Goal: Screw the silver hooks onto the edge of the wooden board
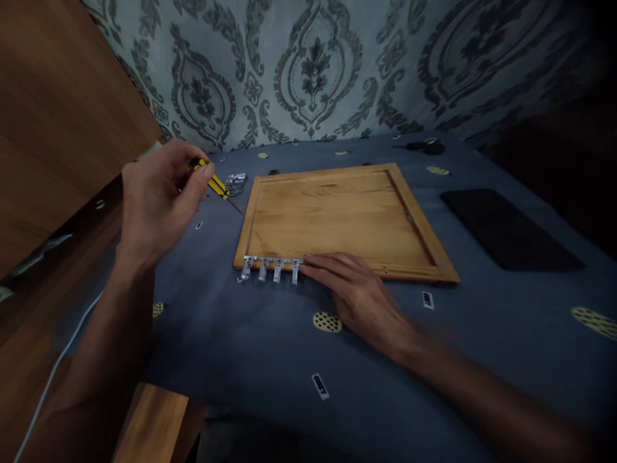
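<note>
A shallow wooden tray point(337, 212) lies flat on a blue cloth. A silver metal hook rack point(270, 266) with several hooks sits against the tray's near rim. My right hand point(354, 286) lies flat beside it, fingers stretched out, fingertips touching the rack's right end. My left hand point(157, 199) is raised at the left, its fingers closed around a yellow and black screwdriver point(216, 184) whose tip points down toward the cloth near the tray's far left corner.
A small heap of silver metal parts point(236, 182) lies beyond the screwdriver. A black phone point(508, 228) rests at the right, a dark object point(427, 146) at the back. A wooden panel point(58, 109) stands left, patterned wallpaper behind. A white cable point(62, 357) hangs at the left.
</note>
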Available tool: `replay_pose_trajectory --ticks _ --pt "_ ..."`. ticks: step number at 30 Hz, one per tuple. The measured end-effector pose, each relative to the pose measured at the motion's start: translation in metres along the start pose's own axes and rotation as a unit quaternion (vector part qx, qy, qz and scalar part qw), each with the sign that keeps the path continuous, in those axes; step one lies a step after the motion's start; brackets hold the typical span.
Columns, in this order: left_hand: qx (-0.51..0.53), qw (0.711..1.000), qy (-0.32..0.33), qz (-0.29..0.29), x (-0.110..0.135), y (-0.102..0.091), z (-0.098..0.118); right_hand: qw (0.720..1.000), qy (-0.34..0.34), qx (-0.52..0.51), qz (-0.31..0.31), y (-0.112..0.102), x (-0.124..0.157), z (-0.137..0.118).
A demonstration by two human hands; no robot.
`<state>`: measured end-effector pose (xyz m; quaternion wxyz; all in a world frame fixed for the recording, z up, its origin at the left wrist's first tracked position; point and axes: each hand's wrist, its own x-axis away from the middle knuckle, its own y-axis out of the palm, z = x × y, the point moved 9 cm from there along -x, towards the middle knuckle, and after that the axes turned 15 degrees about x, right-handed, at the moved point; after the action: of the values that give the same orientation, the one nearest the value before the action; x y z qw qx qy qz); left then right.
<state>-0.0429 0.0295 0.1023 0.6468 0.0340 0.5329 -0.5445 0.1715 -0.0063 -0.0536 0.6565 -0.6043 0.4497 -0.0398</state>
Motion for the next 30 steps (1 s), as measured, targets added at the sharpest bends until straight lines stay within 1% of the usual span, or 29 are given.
replay_pose_trajectory --ticks 3,6,8,10,12,15,20,23,26,28,30 --pt "-0.009 0.999 -0.038 -0.005 -0.002 -0.002 -0.022 0.999 0.032 -0.015 0.016 -0.005 -0.001 0.005" --pt "-0.010 0.996 -0.087 0.001 -0.002 -0.005 -0.053 0.998 0.051 -0.024 0.023 -0.007 -0.001 0.008" --pt "-0.011 0.994 -0.108 0.006 -0.002 -0.007 -0.075 0.998 0.061 -0.024 0.019 -0.006 -0.001 0.011" --pt "0.001 0.990 -0.143 0.008 0.000 -0.010 -0.099 0.997 0.059 -0.020 0.035 -0.007 0.000 0.013" --pt "0.012 0.985 -0.174 0.001 0.003 -0.011 -0.122 0.998 0.042 -0.013 0.042 -0.006 0.001 0.012" --pt "0.044 0.971 -0.233 -0.037 0.011 -0.008 -0.155 0.998 0.027 -0.009 0.058 -0.006 0.001 0.013" --pt "0.073 0.935 -0.321 -0.133 0.034 -0.003 -0.200 0.998 0.035 -0.018 0.040 -0.002 0.001 0.017" --pt "0.069 0.918 -0.347 -0.177 0.049 -0.002 -0.223 0.999 0.038 -0.016 0.035 -0.002 0.001 0.017" --pt "0.046 0.911 -0.351 -0.212 0.060 0.003 -0.240 0.999 0.033 -0.016 0.035 -0.002 0.001 0.016" --pt "0.019 0.912 -0.344 -0.222 0.062 0.006 -0.246 0.999 0.027 -0.017 0.043 -0.002 0.001 0.016" --pt "-0.012 0.918 -0.330 -0.219 0.058 0.010 -0.248 0.998 0.025 -0.018 0.054 -0.003 0.001 0.017"
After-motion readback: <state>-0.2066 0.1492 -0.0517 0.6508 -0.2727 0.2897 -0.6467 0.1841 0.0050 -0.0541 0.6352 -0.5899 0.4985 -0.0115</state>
